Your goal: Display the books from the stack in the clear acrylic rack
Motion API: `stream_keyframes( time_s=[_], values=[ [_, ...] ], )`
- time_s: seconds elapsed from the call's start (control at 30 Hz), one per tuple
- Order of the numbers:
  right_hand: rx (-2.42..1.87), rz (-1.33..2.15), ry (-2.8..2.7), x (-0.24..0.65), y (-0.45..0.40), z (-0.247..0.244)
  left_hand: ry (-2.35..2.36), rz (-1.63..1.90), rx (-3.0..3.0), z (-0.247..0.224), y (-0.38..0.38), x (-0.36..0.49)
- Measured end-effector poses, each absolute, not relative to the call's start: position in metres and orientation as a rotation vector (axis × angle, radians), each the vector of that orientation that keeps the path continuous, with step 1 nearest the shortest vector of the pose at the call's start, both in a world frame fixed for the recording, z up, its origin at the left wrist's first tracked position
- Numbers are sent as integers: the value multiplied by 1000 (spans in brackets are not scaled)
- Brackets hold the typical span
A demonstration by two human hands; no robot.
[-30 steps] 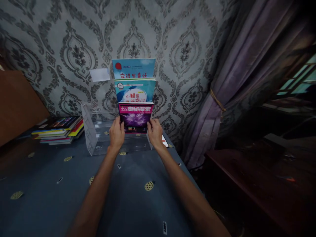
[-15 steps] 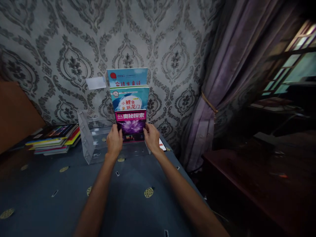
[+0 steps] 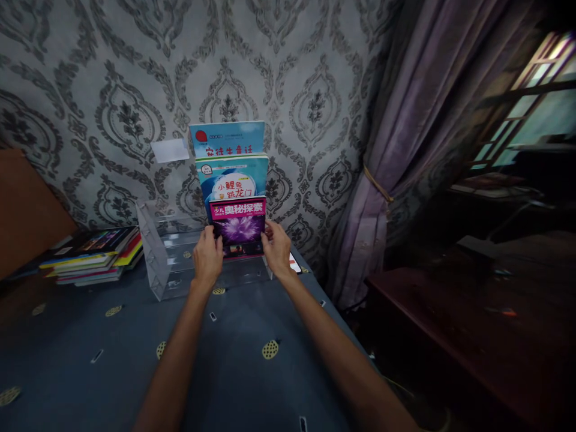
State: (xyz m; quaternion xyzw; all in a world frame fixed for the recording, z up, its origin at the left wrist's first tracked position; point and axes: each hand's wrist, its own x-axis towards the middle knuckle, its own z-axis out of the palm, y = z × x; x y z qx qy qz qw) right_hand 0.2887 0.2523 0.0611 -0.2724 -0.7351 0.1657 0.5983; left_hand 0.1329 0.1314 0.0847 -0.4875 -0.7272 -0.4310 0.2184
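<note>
A purple and pink book (image 3: 239,229) is held upright at the front of a clear tiered rack (image 3: 155,255). My left hand (image 3: 208,255) grips its left edge, fingers closed, while my right hand (image 3: 276,246) pinches the right edge. Behind it stands a light blue book (image 3: 234,174) with a white oval on the cover. Farther back and higher, another blue book (image 3: 227,135) with a red emblem leans near the wall. The rack's left side and its shelves to the left of the books show through as clear plastic; the books hide much of the right part.
Several books lie in a stack (image 3: 92,255) left of the rack. A phone (image 3: 294,263) lies by the rack's right end. A blue cloth with pineapple prints (image 3: 234,384) covers the surface. A purple curtain (image 3: 355,246) hangs at right, beside a dark red table (image 3: 405,300).
The camera view has shifted slightly, so the scene sits a little farther left. Both hands keep the same hold on the purple and pink book.
</note>
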Motion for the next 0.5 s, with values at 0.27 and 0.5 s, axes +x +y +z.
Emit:
stream_keyframes(
  time_s=[0.27, 0.5],
  values=[
    [-663, 435, -1646, 290, 256, 64, -2020, -1206, -1395, 83, 132, 133],
    [-696, 511, -1577, 295, 266, 62, -2028, -1181, -1410, 83, 131, 133]
  ],
)
